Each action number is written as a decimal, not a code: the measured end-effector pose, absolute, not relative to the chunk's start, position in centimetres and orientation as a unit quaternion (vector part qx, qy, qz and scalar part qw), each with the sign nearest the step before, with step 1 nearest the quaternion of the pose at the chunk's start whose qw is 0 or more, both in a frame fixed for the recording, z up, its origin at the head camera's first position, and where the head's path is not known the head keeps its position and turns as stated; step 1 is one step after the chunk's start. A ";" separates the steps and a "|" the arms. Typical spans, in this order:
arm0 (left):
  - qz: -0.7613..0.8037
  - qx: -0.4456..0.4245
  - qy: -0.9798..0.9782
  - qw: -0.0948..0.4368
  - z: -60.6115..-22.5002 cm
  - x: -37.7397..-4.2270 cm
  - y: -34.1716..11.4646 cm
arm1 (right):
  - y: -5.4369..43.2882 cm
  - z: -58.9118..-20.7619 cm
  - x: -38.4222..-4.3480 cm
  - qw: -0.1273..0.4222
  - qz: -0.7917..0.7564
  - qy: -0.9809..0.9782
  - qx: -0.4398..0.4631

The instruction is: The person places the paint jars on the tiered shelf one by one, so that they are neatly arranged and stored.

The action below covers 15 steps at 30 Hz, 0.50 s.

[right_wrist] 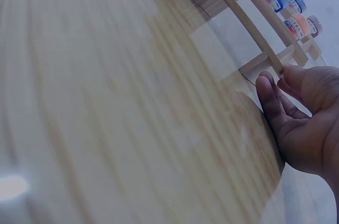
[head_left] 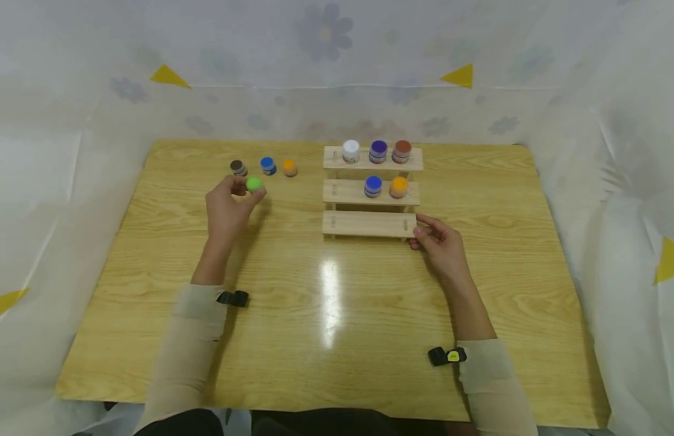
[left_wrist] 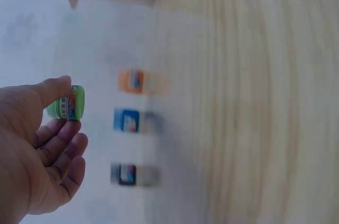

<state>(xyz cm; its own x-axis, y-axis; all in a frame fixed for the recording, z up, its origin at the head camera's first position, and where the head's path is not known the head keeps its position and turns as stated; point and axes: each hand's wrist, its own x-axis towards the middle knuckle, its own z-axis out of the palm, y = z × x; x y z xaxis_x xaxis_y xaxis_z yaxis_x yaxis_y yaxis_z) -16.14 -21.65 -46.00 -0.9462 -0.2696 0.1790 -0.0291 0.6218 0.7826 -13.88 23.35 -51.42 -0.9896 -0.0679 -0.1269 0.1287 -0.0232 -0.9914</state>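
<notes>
L hand [head_left: 225, 209] has the green jar [head_left: 254, 184] pinched btwn thumb and fingertips, so it sits out at the tips, off the palm and above the table [head_left: 282, 272]. Just beyond stand a dark-lidded jar [head_left: 238, 167], a blue jar [head_left: 268, 165] and an orange jar [head_left: 290, 168]. R hand [head_left: 444, 249] pinches the R end of the bottom step [head_left: 366, 224] of a wooden stand [head_left: 344, 191]; how far the fingers go under, I can't quite tell. Top step has a white jar [head_left: 350, 151], purple jar [head_left: 378, 151] & reddish-brown jar [head_left: 401, 151]; mid step, a second blue jar [head_left: 373, 186] & second orange jar [head_left: 399, 187]. Head view gives just the green top; L wrist cam adds a printed label [left_wrist: 67, 106] w/ barcode. R wrist cam gets the stand's supports [right_wrist: 253, 64], mostly hidden from above.
</notes>
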 end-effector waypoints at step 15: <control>-0.411 -0.047 -0.902 0.126 -43.7 -16.7 -11.9 | 23.5 -51.6 -13.9 0.065 -0.716 0.694 0.014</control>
<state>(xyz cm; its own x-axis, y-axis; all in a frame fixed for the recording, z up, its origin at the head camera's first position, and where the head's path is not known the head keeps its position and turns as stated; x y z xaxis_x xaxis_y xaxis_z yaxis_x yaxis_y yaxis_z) -16.67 -11.89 -43.69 -0.9638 -0.0186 0.2661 0.1885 0.6585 0.7286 -13.89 23.54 -51.63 -0.9913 -0.0724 -0.1103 0.1125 -0.0271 -0.9933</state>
